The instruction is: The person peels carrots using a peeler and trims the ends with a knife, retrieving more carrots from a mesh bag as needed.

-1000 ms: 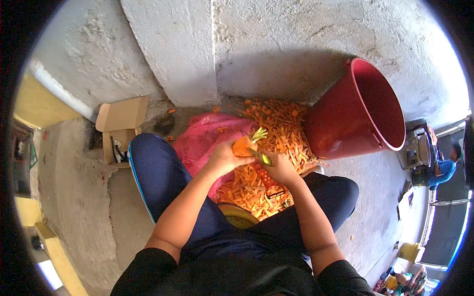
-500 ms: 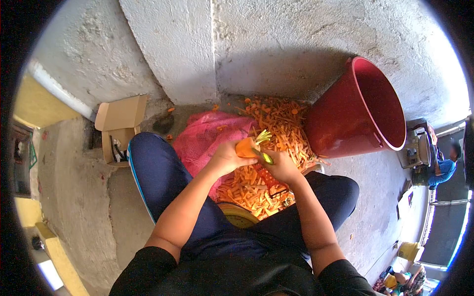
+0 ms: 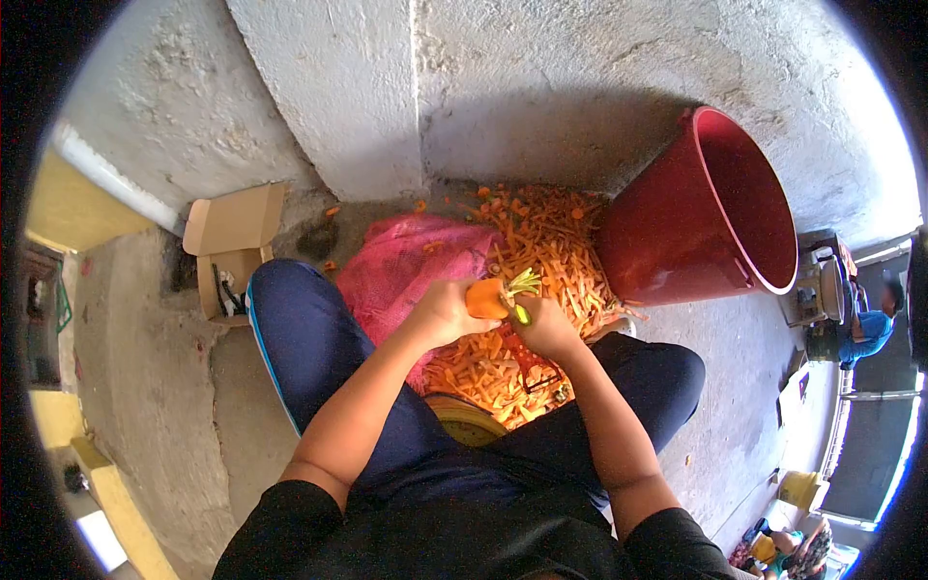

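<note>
Bright daylight, soft shadow behind bucket (image 3: pixel 715 208); heavy fisheye distortion, black vignette corners.

Carrot (image 3: pixel 486 298) shifted slightly rightward in left hand (image 3: pixel 442 314), leafy top now pointing right over the peelings. Right hand (image 3: pixel 548 329) drawn in closer; green peeler (image 3: pixel 522 314) tucked under the carrot's top end.

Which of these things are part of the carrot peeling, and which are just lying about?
In use: orange carrot with green top in left hand; green-handled peeler in right hand; heap of orange peelings.
Lying about: open cardboard box; pink mesh sack; red plastic bucket.
</note>
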Available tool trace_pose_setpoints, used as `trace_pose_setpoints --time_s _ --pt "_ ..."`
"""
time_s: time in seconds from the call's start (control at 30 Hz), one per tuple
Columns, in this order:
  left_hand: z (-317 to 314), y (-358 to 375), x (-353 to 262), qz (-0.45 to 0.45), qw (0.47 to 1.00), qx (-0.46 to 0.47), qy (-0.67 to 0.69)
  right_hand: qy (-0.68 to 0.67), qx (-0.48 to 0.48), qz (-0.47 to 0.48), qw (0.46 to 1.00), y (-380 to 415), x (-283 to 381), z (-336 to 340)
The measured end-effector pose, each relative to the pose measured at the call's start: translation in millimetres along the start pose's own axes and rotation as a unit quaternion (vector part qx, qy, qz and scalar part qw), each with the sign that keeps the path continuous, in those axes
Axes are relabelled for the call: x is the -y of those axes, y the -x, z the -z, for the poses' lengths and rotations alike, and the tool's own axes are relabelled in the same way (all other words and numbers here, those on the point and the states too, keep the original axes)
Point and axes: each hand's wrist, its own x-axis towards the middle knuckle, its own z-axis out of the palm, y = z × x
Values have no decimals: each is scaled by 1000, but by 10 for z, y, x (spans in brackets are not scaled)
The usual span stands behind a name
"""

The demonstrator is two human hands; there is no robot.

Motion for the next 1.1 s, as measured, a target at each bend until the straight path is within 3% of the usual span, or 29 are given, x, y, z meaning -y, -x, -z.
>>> trace_pose_setpoints --time_s 0.1,0.3,0.4,0.43,0.5,0.53,0.57,0.63,0.67,0.73,0.8,0.83,0.87,0.97,1.07,1.1 --pt "8 4 -46 -23 993 -38 -105 -4 -23 3 1000 3 -53 -67" --pt "29 0 -48 -55 998 11 -2 -41 -21 33 998 14 -55 -39" --pt "36 6 -68 -67 994 -15 -86 -37 -34 59 997 -11 -133 -97" --pt "-1 19 -90 -117 990 28 -71 -38 -43 72 996 -25 -180 -122" --pt "-162 77 -181 -215 969 113 -43 44 16 169 985 -341 -828 -536" --pt "-246 123 -306 -199 969 142 -20 291 -62 227 928 -224 -682 -490" --pt "-333 115 -235 -187 973 136 -28 194 -35 158 968 -252 -654 -505" --pt "-259 79 -233 -107 991 74 -6 -4 26 16 1000 -317 -533 -429" --pt "-178 49 -236 -84 993 78 14 -63 35 52 996 -245 -445 -345" --pt "-51 31 -221 -43 994 89 46 -59 -8 12 998 -284 -516 -407" --pt "-86 33 -156 -73 991 38 107 -10 -43 -40 998 -310 -447 -291" --pt "-101 40 -139 -88 987 14 137 -56 -92 -83 991 -361 -500 -251" --pt "-103 57 -131 -3 970 77 230 -102 -140 -126 977 -415 -593 -211" --pt "-39 63 -333 93 917 105 374 -263 -274 -210 901 -358 -369 219" --pt "-116 61 -229 111 887 118 433 -495 -403 -82 765 -461 -690 289" --pt "-117 59 -242 128 872 131 453 -559 -417 -45 715 -374 -395 404"
